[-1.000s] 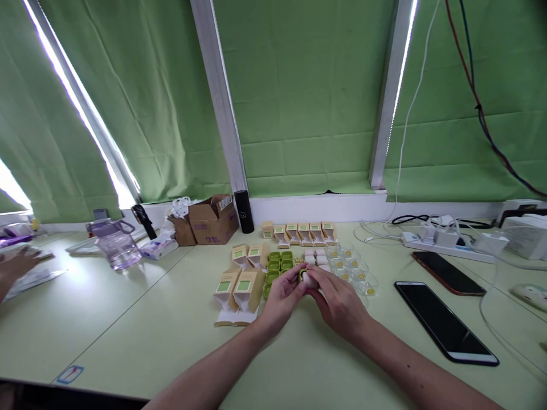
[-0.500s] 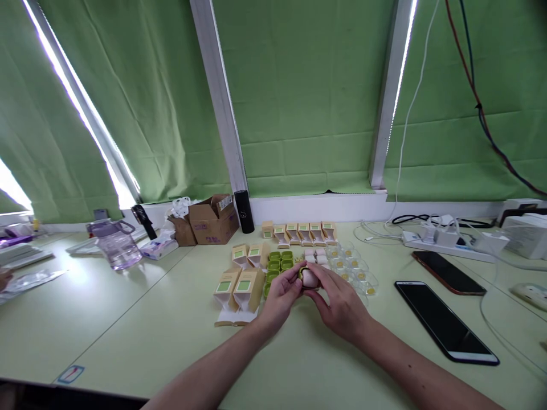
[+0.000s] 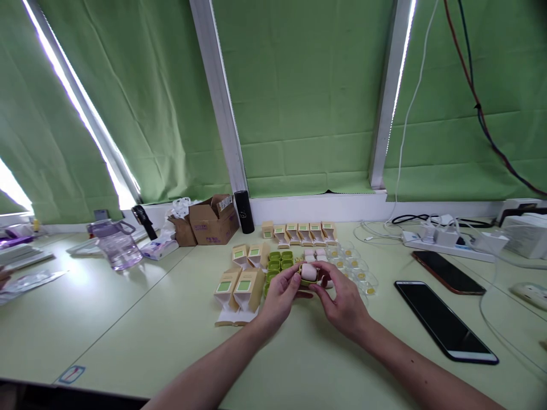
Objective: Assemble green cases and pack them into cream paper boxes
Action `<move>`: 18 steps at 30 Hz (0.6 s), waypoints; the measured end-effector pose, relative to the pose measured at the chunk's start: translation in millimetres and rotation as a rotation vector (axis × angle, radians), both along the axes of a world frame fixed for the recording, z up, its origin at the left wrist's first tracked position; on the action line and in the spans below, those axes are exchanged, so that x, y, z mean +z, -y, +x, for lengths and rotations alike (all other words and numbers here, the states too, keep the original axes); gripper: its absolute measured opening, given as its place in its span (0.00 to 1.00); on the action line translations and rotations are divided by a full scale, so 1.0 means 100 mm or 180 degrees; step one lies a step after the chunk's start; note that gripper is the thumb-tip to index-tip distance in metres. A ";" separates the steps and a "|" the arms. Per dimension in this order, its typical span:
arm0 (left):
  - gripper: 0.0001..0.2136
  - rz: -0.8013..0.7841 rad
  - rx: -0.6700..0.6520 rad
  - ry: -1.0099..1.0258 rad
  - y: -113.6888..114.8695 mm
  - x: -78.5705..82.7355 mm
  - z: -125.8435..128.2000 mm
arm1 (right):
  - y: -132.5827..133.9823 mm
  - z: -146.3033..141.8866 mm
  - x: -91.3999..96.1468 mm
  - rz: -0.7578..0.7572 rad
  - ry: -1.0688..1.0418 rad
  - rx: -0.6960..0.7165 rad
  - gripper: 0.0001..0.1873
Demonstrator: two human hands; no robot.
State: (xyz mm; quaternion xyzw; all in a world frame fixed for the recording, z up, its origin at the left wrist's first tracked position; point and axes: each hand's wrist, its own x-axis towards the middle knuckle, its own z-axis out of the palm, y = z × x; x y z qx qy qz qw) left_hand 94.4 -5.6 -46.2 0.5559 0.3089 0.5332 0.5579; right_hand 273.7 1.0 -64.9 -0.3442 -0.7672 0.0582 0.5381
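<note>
Between my two hands, above the table, is a small green holder (image 3: pixel 303 281) with a pale pinkish-white rounded block (image 3: pixel 309 272) sitting in it. My left hand (image 3: pixel 277 294) is closed on the holder's left side, thumb at the front. On the right side, the fingers and thumb of my right hand (image 3: pixel 345 296) grip the same holder; its far side is hidden. Just beyond my left hand stand several more green holders (image 3: pixel 274 265), and behind the held one lie more white blocks (image 3: pixel 315 254). Clear plastic shells with yellow discs (image 3: pixel 354 263) spread past my right hand.
Open cardboard boxes with green labels (image 3: pixel 248 287) stand left of my hands; a row of similar boxes (image 3: pixel 303 232) is at the back. Two phones (image 3: pixel 444 319) and a power strip (image 3: pixel 444 245) lie right. A jug (image 3: pixel 117 247), carton (image 3: pixel 213 219) and black cylinder (image 3: pixel 243 212) stand left.
The white block and green holder have turned so more of the holder shows. My right fingers have shifted from over the block to the holder's right side.
</note>
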 end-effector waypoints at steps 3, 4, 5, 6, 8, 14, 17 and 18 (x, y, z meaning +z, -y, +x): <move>0.30 0.0039 -0.0004 -0.0079 0.02 0.02 0.00 | 0.00 -0.01 0.01 -0.0136 -0.0126 0.0081 0.17; 0.29 0.0046 -0.0008 -0.0110 0.02 0.03 -0.01 | 0.00 -0.01 0.02 -0.0216 -0.0209 0.0130 0.17; 0.29 0.0054 -0.0003 -0.0143 0.03 0.03 -0.01 | 0.01 -0.01 0.03 -0.0325 -0.0311 0.0205 0.16; 0.29 0.0064 0.0019 -0.0178 0.03 0.03 -0.01 | 0.01 -0.01 0.04 -0.0463 -0.0427 0.0301 0.16; 0.30 0.0100 0.0106 -0.0244 0.02 0.02 -0.02 | 0.01 0.00 0.05 -0.0772 -0.0685 0.0521 0.15; 0.27 0.0356 0.0347 -0.0505 -0.03 -0.06 -0.03 | -0.03 -0.02 0.05 -0.1347 -0.1372 0.1151 0.16; 0.23 0.0671 0.0542 -0.0783 -0.05 -0.09 -0.05 | -0.07 -0.04 0.04 -0.1545 -0.1713 0.1419 0.19; 0.22 0.0828 0.0622 -0.0918 -0.05 -0.10 -0.06 | -0.08 -0.04 0.03 -0.1649 -0.1816 0.1463 0.20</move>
